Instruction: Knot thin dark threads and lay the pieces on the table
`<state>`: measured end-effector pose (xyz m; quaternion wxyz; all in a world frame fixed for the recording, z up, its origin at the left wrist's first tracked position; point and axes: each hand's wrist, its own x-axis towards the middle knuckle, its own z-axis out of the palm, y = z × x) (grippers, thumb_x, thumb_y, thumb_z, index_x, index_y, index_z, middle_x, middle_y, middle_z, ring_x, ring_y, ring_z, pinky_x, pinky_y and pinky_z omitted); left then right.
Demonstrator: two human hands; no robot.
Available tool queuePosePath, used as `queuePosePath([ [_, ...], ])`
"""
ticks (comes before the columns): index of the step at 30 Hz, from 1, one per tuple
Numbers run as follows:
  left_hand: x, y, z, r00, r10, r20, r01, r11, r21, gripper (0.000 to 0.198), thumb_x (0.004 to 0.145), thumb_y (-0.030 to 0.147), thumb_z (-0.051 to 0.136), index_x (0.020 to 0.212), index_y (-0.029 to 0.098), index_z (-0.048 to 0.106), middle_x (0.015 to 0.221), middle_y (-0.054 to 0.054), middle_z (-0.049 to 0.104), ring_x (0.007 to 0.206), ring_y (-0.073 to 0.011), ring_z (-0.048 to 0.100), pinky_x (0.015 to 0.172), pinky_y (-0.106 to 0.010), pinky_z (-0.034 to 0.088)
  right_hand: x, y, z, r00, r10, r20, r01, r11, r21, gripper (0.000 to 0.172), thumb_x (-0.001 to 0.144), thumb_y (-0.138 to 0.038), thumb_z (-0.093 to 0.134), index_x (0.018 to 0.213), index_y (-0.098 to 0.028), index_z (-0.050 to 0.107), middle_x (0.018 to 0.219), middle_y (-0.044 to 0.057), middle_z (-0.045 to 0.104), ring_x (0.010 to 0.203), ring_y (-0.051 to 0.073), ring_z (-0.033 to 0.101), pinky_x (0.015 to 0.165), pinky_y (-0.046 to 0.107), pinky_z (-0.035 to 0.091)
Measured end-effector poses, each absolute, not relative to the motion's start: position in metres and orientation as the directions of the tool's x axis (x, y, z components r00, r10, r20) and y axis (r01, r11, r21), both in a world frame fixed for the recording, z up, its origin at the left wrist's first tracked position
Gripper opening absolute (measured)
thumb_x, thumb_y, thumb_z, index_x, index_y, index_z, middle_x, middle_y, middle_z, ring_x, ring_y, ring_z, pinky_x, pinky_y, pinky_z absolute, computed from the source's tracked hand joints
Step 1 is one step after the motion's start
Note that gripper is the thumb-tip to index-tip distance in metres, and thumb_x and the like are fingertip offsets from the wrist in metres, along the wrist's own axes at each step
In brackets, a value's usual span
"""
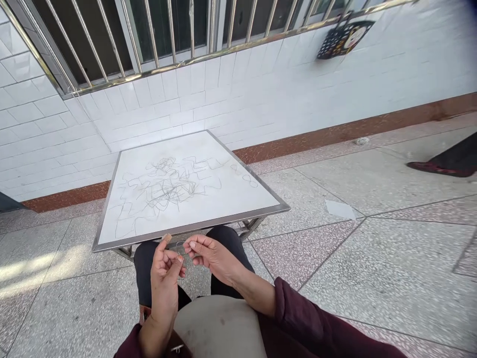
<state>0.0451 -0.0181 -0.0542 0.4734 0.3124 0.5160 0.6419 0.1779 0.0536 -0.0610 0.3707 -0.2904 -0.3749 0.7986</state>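
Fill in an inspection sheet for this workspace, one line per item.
Surface: white table with a metal edge.
Things in work: thin wire between the hands; tangled wire-like pieces spread over the table.
Clutter: pale flat piece on the floor.
Hands: left hand and right hand, both pinching, close together before the table's near edge.
Cables: nothing seen for certain; thin line down the wall, cord or mark, cannot tell.
Surroundings: barred window, patterned bag, another person's shoe.

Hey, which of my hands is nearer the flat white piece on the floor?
Right. Your right hand is left of the flat white piece; your left hand is farther left, beyond your right.
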Motion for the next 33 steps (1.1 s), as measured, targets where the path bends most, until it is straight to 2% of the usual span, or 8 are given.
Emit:
queuePosePath([
  [6,0.046,-0.012,-0.069,-0.352,0.931,-0.096,-0.290,-0.011,0.957,0.066,0.080,0.038,0.073,0.138,0.021,0.047,0.072,0.003,0.057,0.060,-0.0107,0.050,0.056,-0.022,0.043,0.179,0.061,-0.065,-0.481,0.873,-0.085,-0.305,-0.257,-0.917,0.032,0.074,-0.046,0.077,0.082,-0.017,0.067,0.070,-0.001,0.059,0.065,0.010,0.054,0.056,0.022,0.044],
  [10,0.049,-0.008,-0.079,-0.385,0.916,-0.109,-0.307,-0.016,0.951,0.067,0.079,0.038,0.075,0.138,0.021,0.047,0.073,0.004,0.058,0.061,-0.0095,0.051,0.060,-0.022,0.044,0.176,0.063,-0.077,-0.449,0.891,-0.072,-0.267,-0.211,-0.940,0.035,0.073,-0.048,0.075,0.085,-0.018,0.062,0.070,-0.003,0.055,0.063,0.011,0.052,0.054,0.023,0.044],
  [14,0.052,-0.003,-0.081,-0.475,0.868,-0.141,-0.365,-0.049,0.930,0.071,0.075,0.039,0.079,0.137,0.024,0.048,0.078,0.004,0.062,0.065,-0.0082,0.055,0.067,-0.020,0.047,0.171,0.060,-0.090,-0.486,0.872,-0.067,-0.130,-0.148,-0.980,0.031,0.070,-0.039,0.076,0.086,-0.020,0.058,0.070,-0.005,0.053,0.058,0.009,0.048,0.046,0.020,0.043],
  [18,0.056,0.003,-0.081,-0.480,0.861,-0.169,-0.425,-0.060,0.903,0.079,0.071,0.037,0.082,0.141,0.026,0.045,0.077,0.005,0.065,0.070,-0.0105,0.062,0.073,-0.023,0.050,0.167,0.056,-0.096,-0.498,0.862,-0.093,-0.036,-0.128,-0.991,0.019,0.074,-0.030,0.070,0.084,-0.021,0.056,0.067,-0.004,0.056,0.056,0.010,0.049,0.043,0.018,0.042],
  [21,0.060,0.010,-0.086,-0.455,0.871,-0.182,-0.444,-0.045,0.895,0.084,0.071,0.036,0.082,0.143,0.027,0.042,0.077,0.004,0.065,0.071,-0.0121,0.064,0.074,-0.026,0.051,0.166,0.058,-0.099,-0.457,0.887,-0.069,-0.019,-0.088,-0.996,0.014,0.077,-0.030,0.066,0.081,-0.021,0.056,0.066,-0.003,0.058,0.055,0.011,0.050,0.041,0.019,0.042],
  [24,0.063,0.021,-0.091,-0.390,0.900,-0.194,-0.459,-0.008,0.888,0.082,0.073,0.037,0.081,0.144,0.025,0.041,0.081,0.003,0.067,0.076,-0.0133,0.066,0.074,-0.026,0.051,0.170,0.065,-0.101,-0.384,0.923,-0.011,-0.024,-0.022,-0.999,0.014,0.079,-0.033,0.065,0.080,-0.022,0.057,0.061,-0.005,0.052,0.050,0.010,0.047,0.039,0.019,0.042],
  [30,0.069,0.044,-0.083,-0.226,0.959,-0.169,-0.393,0.069,0.917,0.077,0.077,0.034,0.078,0.144,0.025,0.041,0.114,-0.008,0.069,0.108,-0.0205,0.065,0.095,-0.034,0.047,0.193,0.085,-0.099,-0.273,0.962,0.033,-0.013,0.030,-0.999,0.011,0.080,-0.031,0.063,0.080,-0.022,0.058,0.065,-0.004,0.052,0.050,0.010,0.048,0.042,0.021,0.045],
  [33,0.071,0.049,-0.079,-0.199,0.972,-0.126,-0.357,0.047,0.933,0.074,0.079,0.032,0.076,0.144,0.023,0.041,0.117,-0.010,0.069,0.107,-0.0205,0.065,0.097,-0.035,0.045,0.204,0.089,-0.096,-0.223,0.973,0.055,0.024,0.061,-0.998,0.010,0.081,-0.032,0.061,0.080,-0.023,0.059,0.066,-0.004,0.052,0.052,0.011,0.048,0.043,0.022,0.046],
])
